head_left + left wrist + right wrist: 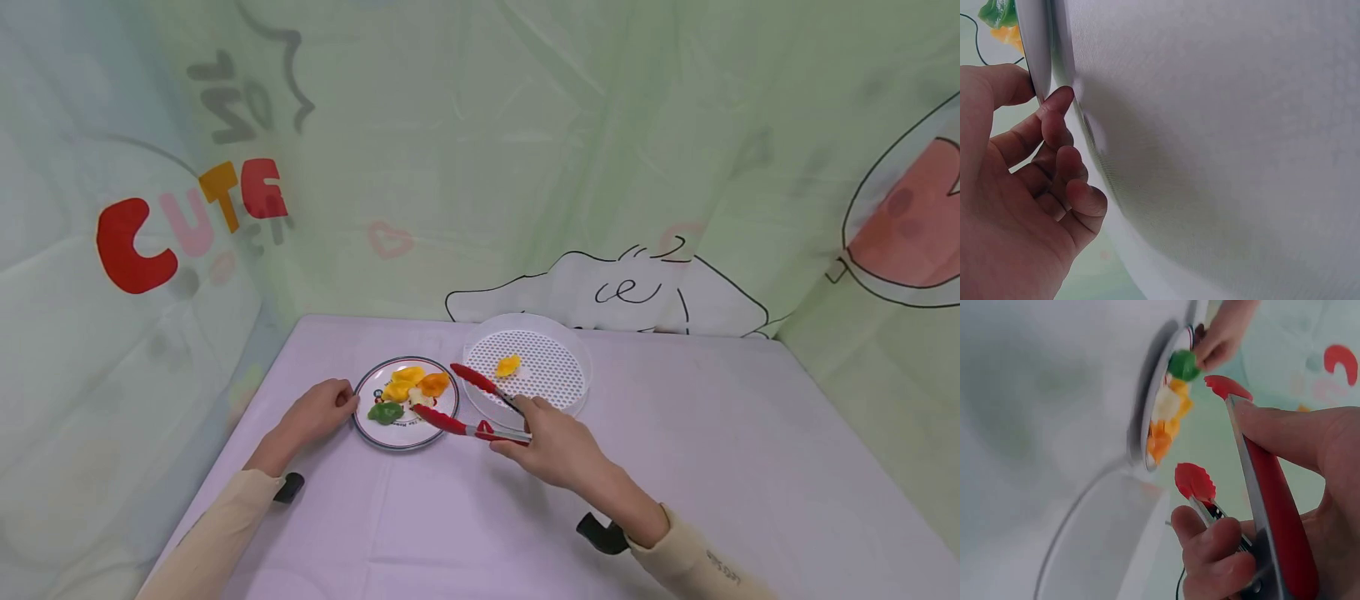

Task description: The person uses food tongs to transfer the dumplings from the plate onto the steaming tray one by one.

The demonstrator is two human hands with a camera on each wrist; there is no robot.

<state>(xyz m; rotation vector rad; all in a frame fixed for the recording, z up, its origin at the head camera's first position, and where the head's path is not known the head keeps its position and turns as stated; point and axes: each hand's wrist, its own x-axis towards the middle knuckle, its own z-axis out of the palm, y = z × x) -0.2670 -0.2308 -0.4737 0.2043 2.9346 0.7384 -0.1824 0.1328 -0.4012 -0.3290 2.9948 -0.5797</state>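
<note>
My left hand (322, 410) pinches the left rim of a white plate (390, 437) with dark edge lines, thumb above and index finger below in the left wrist view. On the plate lie dumpling-shaped pieces: a green piece (386, 412), yellow pieces (405, 377), an orange piece (433, 384) and a whitish piece (420, 398). My right hand (562, 442) grips metal tongs (442, 419) with red tips and red grips. The tongs are spread, nothing between their tips; one tip overlaps the plate near the whitish piece, the other overlaps the basket's left edge.
A round white perforated basket (555, 375) stands right of the plate, with one yellow dumpling-shaped piece (507, 366) inside. A pale cloth covers the table (712, 467). Printed curtains (570, 150) hang behind and at both sides.
</note>
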